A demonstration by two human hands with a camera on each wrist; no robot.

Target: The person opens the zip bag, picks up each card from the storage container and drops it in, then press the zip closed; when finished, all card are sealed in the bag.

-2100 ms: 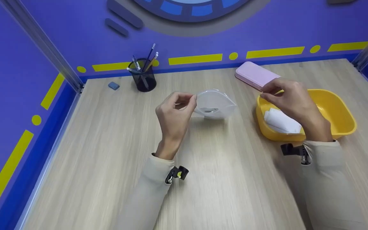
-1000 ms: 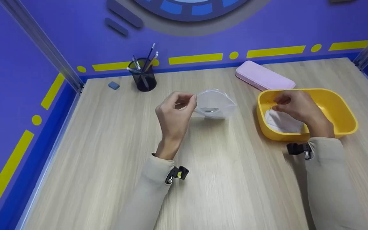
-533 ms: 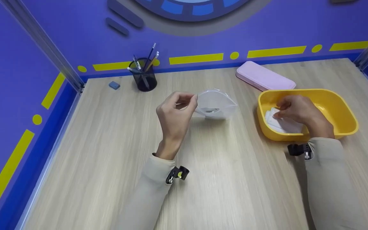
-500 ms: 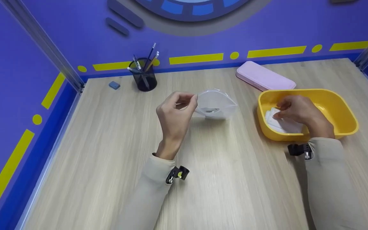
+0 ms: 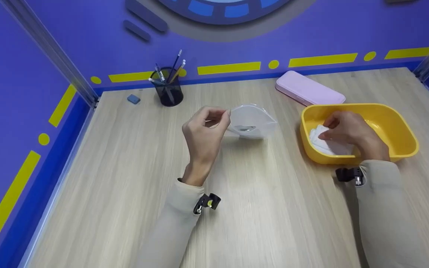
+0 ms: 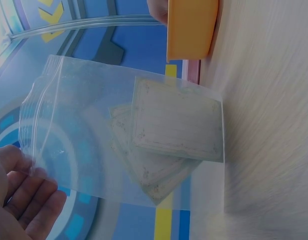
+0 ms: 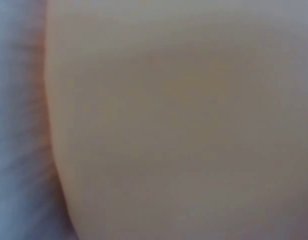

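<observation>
My left hand (image 5: 205, 137) pinches the left edge of the mouth of a clear zip bag (image 5: 261, 126), which stands upright with its mouth spread. Several pale cards with patterned borders (image 6: 176, 120) lie fanned at the bottom of the bag in the left wrist view. Down inside a yellow bin (image 5: 397, 130), my right hand (image 5: 356, 130) has thumb and forefinger at the edge of a white card (image 5: 320, 131), seemingly pinching it. It lies on a pile of similar white pieces. The hand hides part of that pile. Only a blurred pale surface fills the right wrist view.
A pink case (image 5: 309, 89) lies behind the bin, near the back wall. At the back left stand a black mesh pen cup (image 5: 168, 93) with several pencils and pens, and a small blue eraser (image 5: 133, 99). Bare wooden tabletop (image 5: 125, 167) extends in front.
My right hand has come down from above the bin's left rim onto the white pile inside. One white card's edge has shifted up slightly at its fingers. The left hand and bag have stayed put.
</observation>
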